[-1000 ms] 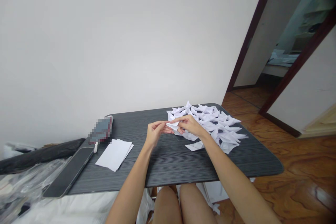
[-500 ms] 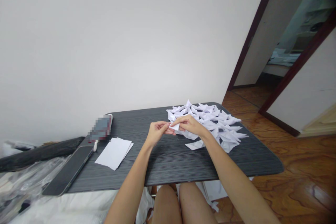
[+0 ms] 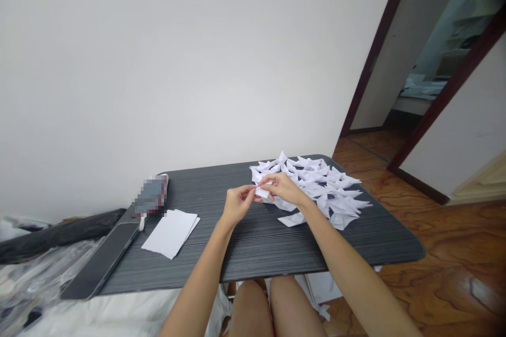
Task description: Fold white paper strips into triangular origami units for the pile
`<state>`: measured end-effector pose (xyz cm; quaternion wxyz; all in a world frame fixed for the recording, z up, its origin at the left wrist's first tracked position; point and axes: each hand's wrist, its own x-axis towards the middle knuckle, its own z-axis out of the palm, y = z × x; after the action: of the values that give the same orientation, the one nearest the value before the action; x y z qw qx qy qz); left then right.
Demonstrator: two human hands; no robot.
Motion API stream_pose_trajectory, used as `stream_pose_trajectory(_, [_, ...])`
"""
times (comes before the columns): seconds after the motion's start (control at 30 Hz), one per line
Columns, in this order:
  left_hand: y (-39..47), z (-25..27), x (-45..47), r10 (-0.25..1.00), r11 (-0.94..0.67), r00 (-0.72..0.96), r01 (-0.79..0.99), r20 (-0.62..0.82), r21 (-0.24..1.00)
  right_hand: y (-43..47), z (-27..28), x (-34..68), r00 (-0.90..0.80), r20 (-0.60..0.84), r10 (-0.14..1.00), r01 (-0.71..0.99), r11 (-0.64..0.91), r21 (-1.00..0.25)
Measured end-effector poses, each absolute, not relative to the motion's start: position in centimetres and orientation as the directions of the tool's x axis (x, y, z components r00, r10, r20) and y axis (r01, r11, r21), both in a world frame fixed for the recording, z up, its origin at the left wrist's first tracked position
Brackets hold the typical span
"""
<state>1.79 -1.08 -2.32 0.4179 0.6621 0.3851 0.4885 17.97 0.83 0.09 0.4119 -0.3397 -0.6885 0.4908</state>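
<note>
Between my hands, above the dark table [image 3: 213, 253], is a small piece of folded white paper [image 3: 262, 192]. My left hand [image 3: 239, 202] pinches its left side with thumb and fingers. On the other side my right hand [image 3: 283, 188] grips the paper, the fingers bent over its top edge. Part of the paper is hidden by the fingers. Just behind and to the right of my hands spreads a pile of folded white paper boats [image 3: 336, 178]. One paper boat [image 3: 291, 219] lies at the pile's near edge, beside my right forearm.
A few flat sheets of white paper [image 3: 168, 234] lie on the table's left part. Near them are a dark phone [image 3: 100, 260] and a blurred-out object [image 3: 151, 196]. Plastic-wrapped stuff [image 3: 51, 279] sits left of the table. Behind stands a white wall [image 3: 197, 63]; a doorway opens at right.
My right fingers have shifted slightly over the folded paper, and the paper now looks flatter between both hands. The view has tilted a little. The pile and sheets stay as they were.
</note>
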Motion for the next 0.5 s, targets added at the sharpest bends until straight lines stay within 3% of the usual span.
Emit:
stream_pose_trajectory(0.2, [-0.91,-2.52,1.64,0.913,-0.346,0.29,0.174,0.288,0.922,1.14,-0.66,17.84,-0.428,0.285,0.858,0.102,0.359,-0.928])
stream_pose_trajectory(0.37, [-0.81,-2.67,1.83,0.934,-0.301,0.242,0.138,0.263,0.944,1.26,-0.91,17.59,-0.464,0.263,0.846,0.068,0.33,-0.941])
stream_pose_trajectory(0.43, [-0.78,-2.73,1.85,0.934,-0.334,0.182,0.15,0.306,0.931,1.51,-0.94,17.64,-0.372,0.27,0.888,0.043,0.307,-0.951])
stream_pose_trajectory(0.5, [-0.72,-2.79,1.81,0.919,-0.394,0.067,0.171,0.388,0.903,1.76,-0.87,17.72,-0.175,0.296,0.939,-0.003,0.3,-0.954])
